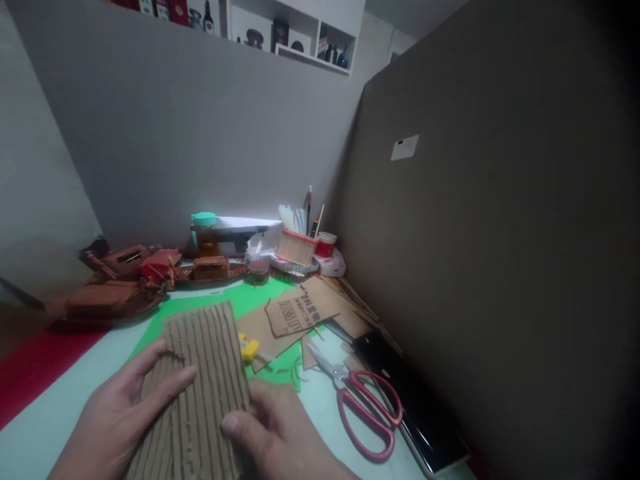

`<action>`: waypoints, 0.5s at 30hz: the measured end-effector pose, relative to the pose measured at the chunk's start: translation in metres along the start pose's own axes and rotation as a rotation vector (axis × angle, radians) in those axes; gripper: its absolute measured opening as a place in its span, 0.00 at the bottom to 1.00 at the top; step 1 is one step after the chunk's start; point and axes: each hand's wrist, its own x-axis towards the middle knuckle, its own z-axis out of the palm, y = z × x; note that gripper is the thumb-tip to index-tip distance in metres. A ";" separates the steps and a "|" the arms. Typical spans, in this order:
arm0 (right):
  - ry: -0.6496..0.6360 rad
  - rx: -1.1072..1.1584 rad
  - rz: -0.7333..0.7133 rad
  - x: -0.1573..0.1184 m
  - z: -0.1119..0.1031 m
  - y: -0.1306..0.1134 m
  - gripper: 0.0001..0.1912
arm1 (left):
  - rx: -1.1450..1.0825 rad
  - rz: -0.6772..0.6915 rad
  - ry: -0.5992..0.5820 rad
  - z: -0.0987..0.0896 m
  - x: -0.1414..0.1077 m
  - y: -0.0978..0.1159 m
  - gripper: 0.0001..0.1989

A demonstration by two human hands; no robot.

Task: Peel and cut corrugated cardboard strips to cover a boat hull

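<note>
Gripped a ribbed strip of corrugated cardboard (pixel 207 373) with both hands at the near side of the pale worktop (pixel 55 407), left of a pair of red-handled scissors (pixel 370 417). Clamped its left side in the fingers of the left hand (pixel 115 413), with a thumb across the ribs; pinched its right edge in the fingers of the right hand (pixel 285 427), with a thumb on the front and other fingertips partly out of view. Held it tilted up, ribs running from near to far. Could not tell one folded strip from two overlapping layers, despite slanting ribs at the near left.

Appeared to be at a stage of steadying or aligning the ribbed strip, with no tool in either hand. Seemed to call next for an even, light pressure, firm enough to prevent slipping but gentle enough to spare the ribs; for any trimming, would have called for freeing the right hand toward the scissors, well within reach.

Left beyond the strip: a green sheet (pixel 257 290), a yellow tool (pixel 249 348) and a printed cardboard piece (pixel 303 310). Displayed at far left: brown model boats (pixel 107 300).
</note>
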 end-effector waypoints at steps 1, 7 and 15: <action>-0.007 0.035 0.009 0.000 0.001 -0.002 0.18 | 0.057 0.005 -0.012 -0.001 0.000 -0.001 0.28; 0.098 0.092 0.005 0.004 -0.004 -0.007 0.24 | 0.257 0.145 -0.069 -0.011 0.005 0.016 0.21; 0.219 0.291 -0.065 0.014 -0.022 0.001 0.23 | 0.513 0.206 0.035 -0.097 0.052 0.019 0.19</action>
